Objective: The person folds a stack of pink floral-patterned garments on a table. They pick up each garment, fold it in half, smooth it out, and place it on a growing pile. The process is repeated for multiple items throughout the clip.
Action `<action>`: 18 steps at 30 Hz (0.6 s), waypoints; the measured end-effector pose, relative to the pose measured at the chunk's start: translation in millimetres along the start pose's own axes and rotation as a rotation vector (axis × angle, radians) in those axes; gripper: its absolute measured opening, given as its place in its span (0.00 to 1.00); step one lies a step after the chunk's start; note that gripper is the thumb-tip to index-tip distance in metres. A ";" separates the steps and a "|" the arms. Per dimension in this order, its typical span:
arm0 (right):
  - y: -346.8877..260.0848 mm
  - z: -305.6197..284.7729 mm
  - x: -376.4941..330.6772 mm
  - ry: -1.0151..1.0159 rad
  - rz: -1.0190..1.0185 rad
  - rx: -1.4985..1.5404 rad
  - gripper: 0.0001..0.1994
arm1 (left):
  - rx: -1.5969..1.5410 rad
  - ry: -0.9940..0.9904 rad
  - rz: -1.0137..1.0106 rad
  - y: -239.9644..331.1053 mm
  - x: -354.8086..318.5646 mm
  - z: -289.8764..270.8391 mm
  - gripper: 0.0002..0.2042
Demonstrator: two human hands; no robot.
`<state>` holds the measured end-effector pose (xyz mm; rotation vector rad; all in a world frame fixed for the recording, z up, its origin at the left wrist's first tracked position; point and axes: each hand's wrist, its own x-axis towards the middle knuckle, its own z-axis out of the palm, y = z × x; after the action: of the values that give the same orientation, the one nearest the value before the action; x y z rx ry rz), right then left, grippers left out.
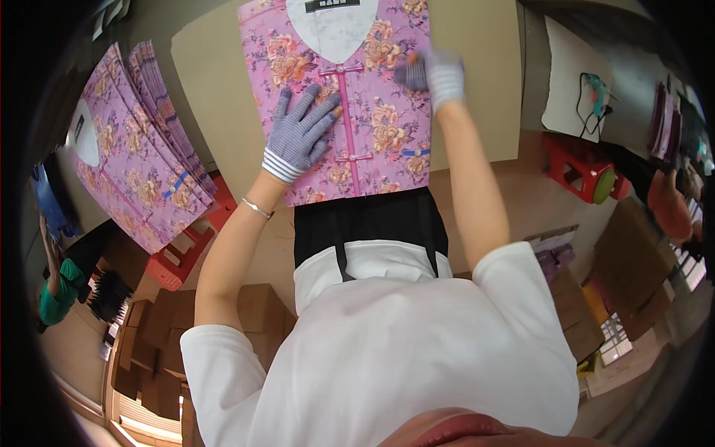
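Observation:
A flat pink floral piece made like a folded shirt (380, 141), with a white neckline, pink knot fastenings and a small blue strip, lies before me on tan board (477, 89). Its lower edge reaches my waist. My left hand (299, 134), in a grey knit glove with white cuff stripes, rests on its left half, fingers spread and holding nothing. Over its upper right edge is my right hand (439, 74), gloved the same way. Motion smears those fingers, so whether they grip anything cannot be made out.
At the left leans a stack of similar floral shirt pieces (123, 160) above a red stool (179, 257). A second red stool (577, 167) stands right, near a white sheet (570, 74) bearing a teal tool with a cord (593, 93). Cardboard boxes (167, 320) stand behind me. Other people are at both sides.

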<state>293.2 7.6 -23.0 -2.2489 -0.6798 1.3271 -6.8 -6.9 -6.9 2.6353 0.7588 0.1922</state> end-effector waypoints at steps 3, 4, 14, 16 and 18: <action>-58.1 -2.7 59.7 -0.117 0.194 0.363 0.15 | -0.017 -0.018 -0.014 0.5 1.1 -1.1 0.28; -71.1 -8.2 75.5 -0.114 0.191 0.361 0.13 | -0.022 -0.025 0.005 -0.8 5.8 -2.4 0.28; -124.6 -8.2 127.1 -0.024 -0.115 0.585 0.11 | -0.054 -0.002 -0.015 -2.0 -0.3 0.9 0.27; -119.1 -6.5 128.9 -0.013 -0.129 0.612 0.13 | -0.048 0.009 -0.012 -1.1 1.1 -0.7 0.26; -76.2 -15.7 120.5 0.246 -0.584 -0.040 0.13 | -0.036 -0.004 -0.015 -0.8 1.2 -0.8 0.26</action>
<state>343.2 138.9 -51.9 -1.9697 -1.1592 0.7468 -6.4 -5.4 -6.5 2.5944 0.7658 0.1952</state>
